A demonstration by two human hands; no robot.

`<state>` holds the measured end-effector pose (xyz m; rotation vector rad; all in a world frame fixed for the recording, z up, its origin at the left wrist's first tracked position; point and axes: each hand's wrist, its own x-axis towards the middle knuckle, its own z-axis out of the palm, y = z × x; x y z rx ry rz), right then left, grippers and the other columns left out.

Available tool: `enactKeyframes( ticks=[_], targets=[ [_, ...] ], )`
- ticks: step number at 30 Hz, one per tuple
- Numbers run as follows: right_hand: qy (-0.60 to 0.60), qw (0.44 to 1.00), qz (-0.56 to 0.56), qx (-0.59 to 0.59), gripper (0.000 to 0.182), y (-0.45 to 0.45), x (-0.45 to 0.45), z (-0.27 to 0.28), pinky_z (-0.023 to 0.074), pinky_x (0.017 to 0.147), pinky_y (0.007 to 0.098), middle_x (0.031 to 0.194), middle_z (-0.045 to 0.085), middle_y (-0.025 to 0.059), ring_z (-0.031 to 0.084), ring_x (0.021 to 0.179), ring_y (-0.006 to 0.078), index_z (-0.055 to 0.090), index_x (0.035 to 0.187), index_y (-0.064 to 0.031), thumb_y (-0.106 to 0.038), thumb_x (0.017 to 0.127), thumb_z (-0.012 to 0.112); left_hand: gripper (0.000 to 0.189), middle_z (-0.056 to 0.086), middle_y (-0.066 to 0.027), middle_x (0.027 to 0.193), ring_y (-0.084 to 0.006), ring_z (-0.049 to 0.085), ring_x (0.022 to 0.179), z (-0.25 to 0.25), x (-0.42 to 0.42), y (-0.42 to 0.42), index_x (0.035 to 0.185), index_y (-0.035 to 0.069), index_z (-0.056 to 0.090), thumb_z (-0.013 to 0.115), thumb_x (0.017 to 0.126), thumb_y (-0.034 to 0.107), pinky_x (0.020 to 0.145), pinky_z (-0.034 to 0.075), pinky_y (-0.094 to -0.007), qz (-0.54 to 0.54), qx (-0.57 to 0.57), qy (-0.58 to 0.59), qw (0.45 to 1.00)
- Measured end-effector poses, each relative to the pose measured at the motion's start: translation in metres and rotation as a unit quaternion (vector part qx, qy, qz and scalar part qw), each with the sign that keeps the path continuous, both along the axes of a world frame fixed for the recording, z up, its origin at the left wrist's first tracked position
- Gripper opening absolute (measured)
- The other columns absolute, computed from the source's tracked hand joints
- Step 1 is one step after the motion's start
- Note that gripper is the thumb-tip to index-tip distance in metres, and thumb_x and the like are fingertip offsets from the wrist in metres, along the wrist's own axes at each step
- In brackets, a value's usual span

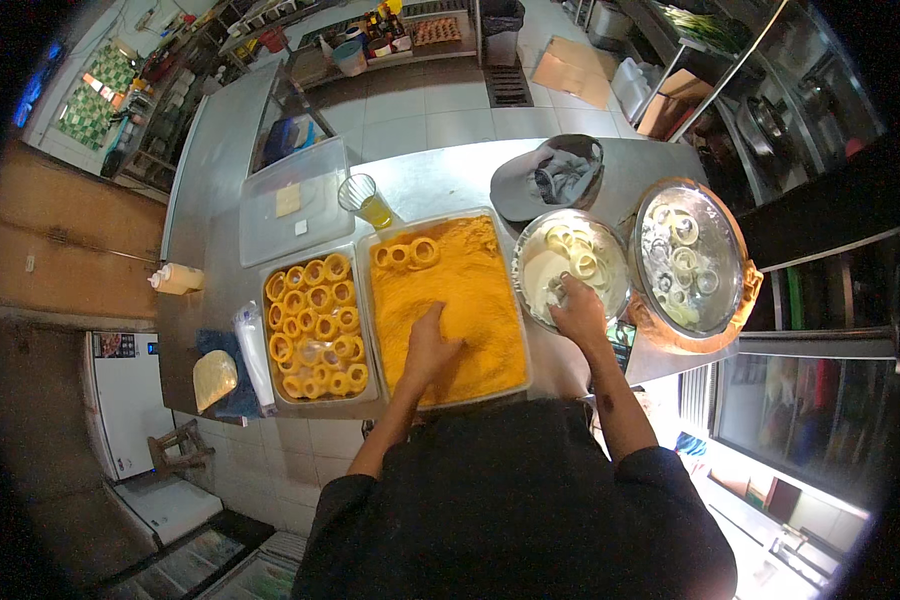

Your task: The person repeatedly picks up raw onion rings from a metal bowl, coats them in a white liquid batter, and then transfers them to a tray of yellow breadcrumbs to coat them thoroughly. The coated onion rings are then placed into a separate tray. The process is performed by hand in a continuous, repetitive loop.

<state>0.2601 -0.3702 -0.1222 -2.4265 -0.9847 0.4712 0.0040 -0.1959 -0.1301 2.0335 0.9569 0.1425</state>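
My left hand is low over a plastic tub of orange breadcrumbs, fingers apart and nothing visible in them. Three coated onion rings lie at the far left of the crumbs. My right hand reaches into a metal bowl of pale batter, its fingertips smeared with batter. Batter-wet onion rings sit just beyond those fingers; whether the hand grips anything is hidden. To the left of the crumbs, a second tub holds several rows of crumbed onion rings.
A large metal bowl with floured onion rings stands at the right. Behind the tubs are a grey cap, a glass with yellow liquid and a plastic lid. A squeeze bottle and a bag of crumbs lie left.
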Motion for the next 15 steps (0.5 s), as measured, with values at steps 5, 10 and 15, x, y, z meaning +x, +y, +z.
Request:
enactKeyframes(
  ticks=[5,10,15],
  targets=[
    [0.011,1.000,-0.001,-0.013,0.054,-0.002,0.002,-0.005,0.0555,0.097,0.0490,0.119,0.073,0.0186,0.069,0.112,0.0386,0.065,0.131,-0.0072,-0.023,0.081,0.074,0.080,0.057,-0.0282,0.140,-0.0438,0.056,0.129,0.026,0.027,0.005,0.145,0.002,0.056,0.089,0.079,0.033,0.112,0.045,-0.0459,-0.043,0.157,0.053,0.985],
    [-0.007,0.999,0.012,-0.035,0.050,0.002,0.003,-0.003,0.0552,0.097,0.0500,0.117,0.073,0.0186,0.070,0.111,0.0388,0.066,0.128,-0.0079,-0.024,0.081,0.074,0.083,0.056,-0.0280,0.143,-0.0449,0.057,0.128,-0.015,0.034,0.016,0.145,0.005,0.060,0.085,0.081,0.051,0.111,0.045,-0.0483,-0.044,0.100,0.023,0.994],
    [-0.009,1.000,0.015,-0.007,0.044,0.001,0.002,-0.004,0.0550,0.096,0.0503,0.115,0.074,0.0184,0.070,0.109,0.0390,0.068,0.123,-0.0076,-0.025,0.082,0.074,0.087,0.057,-0.0283,0.143,-0.0432,0.059,0.128,-0.035,0.041,0.011,0.144,0.003,0.061,0.086,0.077,0.053,0.108,0.049,-0.0486,-0.075,0.055,0.064,0.994]
  ],
)
